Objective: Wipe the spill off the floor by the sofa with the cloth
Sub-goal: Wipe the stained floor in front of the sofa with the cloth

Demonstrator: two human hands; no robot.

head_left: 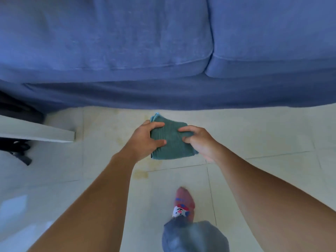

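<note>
A blurred grey-clad knee (195, 237) and a pink sock (183, 202) with a cartoon face, no legible writing, sit lowest in view. Above the pale tiled floor (263, 135), the left hand (143, 139) and right hand (199, 140) each clamp a side of the folded teal cloth (170, 142). Its long axis runs toward the blue sofa (163, 42), over a yellowish spill (141, 174).

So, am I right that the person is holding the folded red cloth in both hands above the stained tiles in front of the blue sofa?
Not quite: the cloth is teal green, not red, as the head view shows. The rest stands: the left hand and right hand both grip it, folded, above the yellowish spill on the tiled floor in front of the blue sofa.
</note>
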